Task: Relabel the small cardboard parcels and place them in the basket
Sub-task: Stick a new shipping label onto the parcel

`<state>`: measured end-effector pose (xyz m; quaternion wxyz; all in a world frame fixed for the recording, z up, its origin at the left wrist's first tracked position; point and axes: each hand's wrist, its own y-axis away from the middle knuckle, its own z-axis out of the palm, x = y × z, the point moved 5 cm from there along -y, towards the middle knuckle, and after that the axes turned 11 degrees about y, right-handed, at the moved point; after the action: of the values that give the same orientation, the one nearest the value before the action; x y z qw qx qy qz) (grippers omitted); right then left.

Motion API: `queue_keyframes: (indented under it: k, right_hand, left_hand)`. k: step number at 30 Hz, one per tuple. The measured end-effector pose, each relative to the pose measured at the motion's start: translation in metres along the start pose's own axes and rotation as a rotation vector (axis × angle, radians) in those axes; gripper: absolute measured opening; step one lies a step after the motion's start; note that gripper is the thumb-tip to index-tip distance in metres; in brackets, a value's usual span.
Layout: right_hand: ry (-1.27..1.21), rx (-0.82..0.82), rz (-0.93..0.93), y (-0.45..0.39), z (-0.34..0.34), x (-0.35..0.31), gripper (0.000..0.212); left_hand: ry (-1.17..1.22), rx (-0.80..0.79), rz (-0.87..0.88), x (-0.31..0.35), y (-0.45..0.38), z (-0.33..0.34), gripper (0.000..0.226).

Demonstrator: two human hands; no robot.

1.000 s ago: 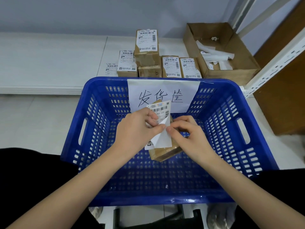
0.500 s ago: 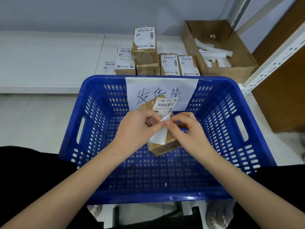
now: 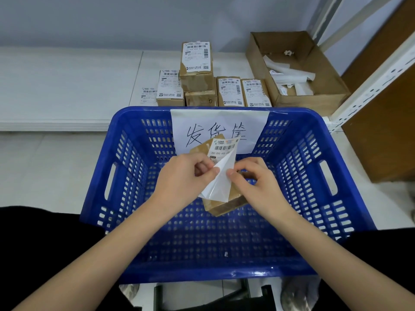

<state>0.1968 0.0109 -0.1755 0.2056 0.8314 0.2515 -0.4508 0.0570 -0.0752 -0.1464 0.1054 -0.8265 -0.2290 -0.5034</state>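
Observation:
Over the blue plastic basket (image 3: pixel 125 167) I hold a small cardboard parcel (image 3: pixel 226 204), tilted. A white shipping label (image 3: pixel 221 171) is stuck to the parcel at its barcode end; its lower part is lifted, blank side showing. My left hand (image 3: pixel 184 178) pinches the label's loose corner. My right hand (image 3: pixel 258 182) grips the parcel and touches the label's edge with thumb and finger. Several more labelled parcels (image 3: pixel 196 66) stand stacked on the white floor behind the basket.
A paper sign (image 3: pixel 219 124) with handwritten characters hangs on the basket's far wall. An open cardboard box (image 3: pixel 332 90) with white backing strips sits back right, beside a white shelf upright (image 3: pixel 370 81) and a brown panel. One loose label (image 3: pixel 148 94) lies left of the stack.
The parcel has tipped a little further away from me and the label's free part has peeled further off the cardboard. Both hands stay close together over the basket.

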Motion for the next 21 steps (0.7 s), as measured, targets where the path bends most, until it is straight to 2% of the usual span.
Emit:
queue_keyframes:
  k: [3,4,8,21]
  right_hand:
    - [-0.001,0.007,0.011,-0.002,-0.002,0.001,0.008]
    - [-0.001,0.012,0.013,-0.002,-0.003,0.001,0.008]
    - [-0.010,0.020,0.010,-0.004,-0.006,0.000,0.011]
    - [0.019,0.029,0.005,-0.004,-0.010,-0.003,0.013]
  left_hand:
    - [-0.027,-0.003,0.016,0.001,-0.001,0.002,0.031]
    - [-0.036,-0.005,0.028,0.002,-0.002,0.002,0.033]
    - [-0.044,0.011,0.061,0.003,-0.003,-0.001,0.006]
    - [-0.054,0.055,0.004,-0.003,-0.008,-0.014,0.010]
